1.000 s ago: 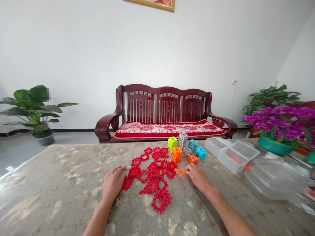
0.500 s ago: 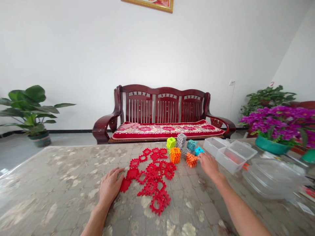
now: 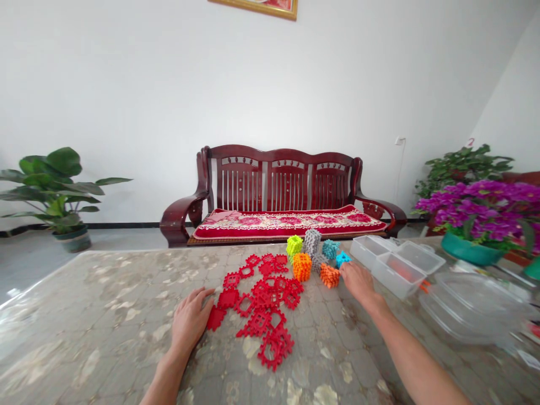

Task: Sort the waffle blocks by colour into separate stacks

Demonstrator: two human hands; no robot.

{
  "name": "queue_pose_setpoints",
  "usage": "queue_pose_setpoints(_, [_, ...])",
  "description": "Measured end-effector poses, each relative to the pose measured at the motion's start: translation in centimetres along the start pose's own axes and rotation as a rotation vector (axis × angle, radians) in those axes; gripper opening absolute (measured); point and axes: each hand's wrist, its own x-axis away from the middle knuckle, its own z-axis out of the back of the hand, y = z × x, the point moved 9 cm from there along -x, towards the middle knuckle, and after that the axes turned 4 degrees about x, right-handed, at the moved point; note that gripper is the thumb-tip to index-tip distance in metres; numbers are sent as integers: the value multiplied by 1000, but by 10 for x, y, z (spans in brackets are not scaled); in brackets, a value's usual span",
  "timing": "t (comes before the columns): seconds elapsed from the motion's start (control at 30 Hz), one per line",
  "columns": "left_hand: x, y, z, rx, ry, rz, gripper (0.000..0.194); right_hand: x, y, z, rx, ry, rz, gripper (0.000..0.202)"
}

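My left hand (image 3: 192, 316) lies on the table beside a solid red gear-edged piece (image 3: 215, 318), holding nothing, its fingers a little apart. Many flat red pieces (image 3: 259, 298) are spread to its right, some overlapping. At the right, my right hand (image 3: 356, 281) has its fingertips at a bright blue piece or small stack (image 3: 342, 259); the fingers look closed on it. Near it stand stacks in orange-red (image 3: 329, 275), orange (image 3: 302, 266), yellow-green (image 3: 294, 247), grey (image 3: 312, 242) and teal (image 3: 331, 248).
Clear plastic boxes (image 3: 397, 274) and lids (image 3: 475, 304) lie on the patterned table (image 3: 105, 326) to the right. Purple flowers in a teal pot (image 3: 470, 250) stand behind them. A wooden bench (image 3: 177, 216) is beyond the table; a potted plant (image 3: 72, 239) is at the left.
The view has shifted very slightly. Both hands and the pieces keep almost the same places.
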Motion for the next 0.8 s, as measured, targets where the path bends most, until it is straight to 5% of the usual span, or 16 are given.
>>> queue_pose_setpoints(0.2, [-1,0,0,2,7,-11,40,6,-4,14,-84,151,41,30])
queue_pose_setpoints(0.33, [0,1,0,3,14,-12,39,32,-43,23,-364,304,200,31])
queue_pose_setpoints(0.53, [1,2,0,-6,-9,7,40,78,-138,6,-592,172,406,33])
queue_pose_setpoints(0.8, [2,4,2,29,19,11,40,82,-195,-23,-517,52,342,48])
